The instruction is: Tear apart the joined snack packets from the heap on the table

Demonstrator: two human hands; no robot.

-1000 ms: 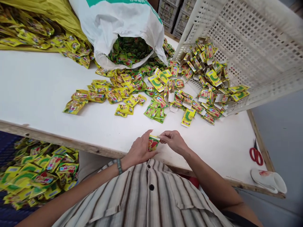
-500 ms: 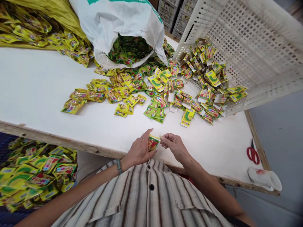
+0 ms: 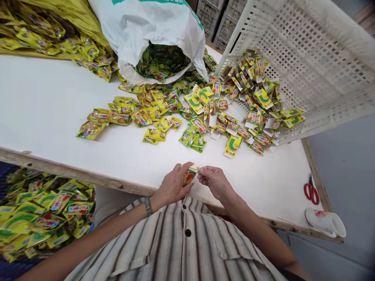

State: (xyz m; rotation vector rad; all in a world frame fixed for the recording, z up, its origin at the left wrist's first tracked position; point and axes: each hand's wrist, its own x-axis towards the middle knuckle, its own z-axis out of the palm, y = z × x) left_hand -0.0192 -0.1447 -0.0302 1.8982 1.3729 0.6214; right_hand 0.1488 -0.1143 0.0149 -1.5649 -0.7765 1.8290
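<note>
Near the table's front edge, my left hand (image 3: 173,183) is closed around a small yellow and green printed box (image 3: 189,176), thumb and fingers on either side of it. My right hand (image 3: 216,180) is pinched at the box's upper right corner; whether the fingertips grip a flap there is too small to make out. Just beyond the hands lie a little stack of green sachets (image 3: 191,138), a few yellow sachets (image 3: 154,135) and a flat yellow box (image 3: 233,145).
A tipped white plastic crate (image 3: 319,58) spills small boxes (image 3: 262,97) at right. A white sack (image 3: 158,23) of green sachets stands at the back, a yellow bag (image 3: 79,19) at left. Red scissors (image 3: 311,191) and a white cup (image 3: 325,221) lie right; filled packs (image 3: 49,214) sit below left.
My left fingers have shifted slightly over the top of the box, and my right fingertips have moved slightly left along its corner. The view has shifted a little.
</note>
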